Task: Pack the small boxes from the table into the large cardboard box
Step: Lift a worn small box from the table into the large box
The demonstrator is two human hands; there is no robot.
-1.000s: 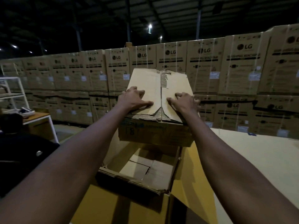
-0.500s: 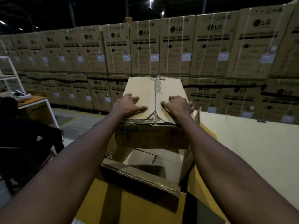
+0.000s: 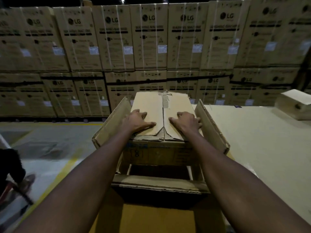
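Note:
A small cardboard box (image 3: 176, 101) with a torn taped seam on top sits down between the raised side flaps of the large cardboard box (image 3: 158, 183). Its front face shows blue print. My left hand (image 3: 136, 121) lies on the left half of its top and my right hand (image 3: 187, 123) on the right half. Both hands press with spread fingers, thumbs pointing toward the seam. Behind the near flap, part of the large box's dark inside shows below the small box. Another small box (image 3: 296, 106) stands on the table at the far right.
The beige table (image 3: 262, 148) stretches to the right of the large box. A wall of stacked LG cartons (image 3: 151, 39) fills the background. On the left is grey floor with yellow lines, and a person's dark leg and shoe (image 3: 25, 182).
The small box has come down from above the large box and now sits lower, between its side flaps. Both hands have stayed on its top. The view has tilted downward.

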